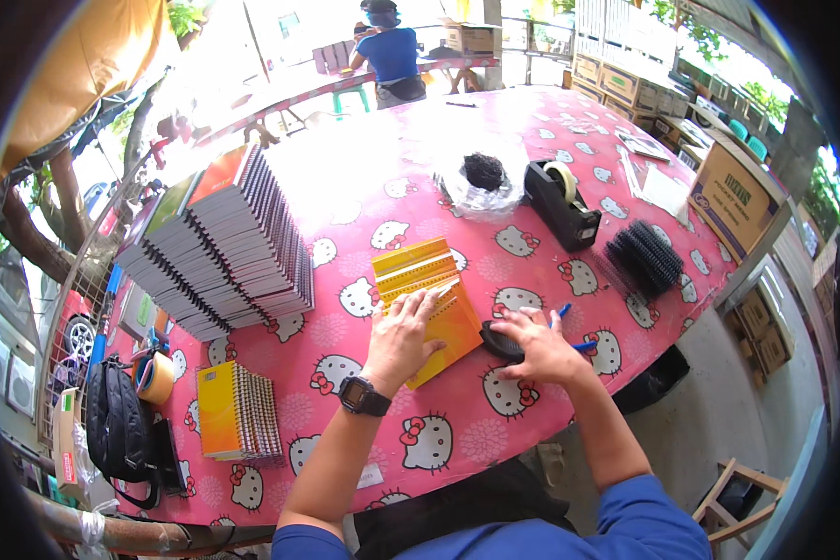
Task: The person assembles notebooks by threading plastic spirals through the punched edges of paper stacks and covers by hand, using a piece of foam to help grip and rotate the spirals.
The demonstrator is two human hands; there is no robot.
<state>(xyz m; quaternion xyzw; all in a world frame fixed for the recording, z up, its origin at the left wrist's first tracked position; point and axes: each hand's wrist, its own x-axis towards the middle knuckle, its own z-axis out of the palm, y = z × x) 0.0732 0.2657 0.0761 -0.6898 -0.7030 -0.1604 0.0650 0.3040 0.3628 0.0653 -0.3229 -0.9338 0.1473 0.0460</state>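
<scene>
A few yellow spiral notebooks (453, 331) lie overlapping in front of me on the pink table. My left hand (403, 327) rests on them, open, fingers stretched flat across the covers. Just right of the notebooks, my right hand (538, 347) curls over a black rounded object (501, 343); its exact kind is not clear. Blue handles (584, 346) of a tool stick out beyond the right hand, which hides the rest of it. More yellow spiral notebooks (238, 411) are stacked to the left, nearest my left forearm.
Tall stacks of spiral-bound books (229, 243) stand at left, near a black bag (119, 425) and a brown tape roll (153, 376). Beyond my right hand are a black tape dispenser (562, 210), black binding coils (642, 259) and a carton (733, 201). Another person (390, 56) sits far off.
</scene>
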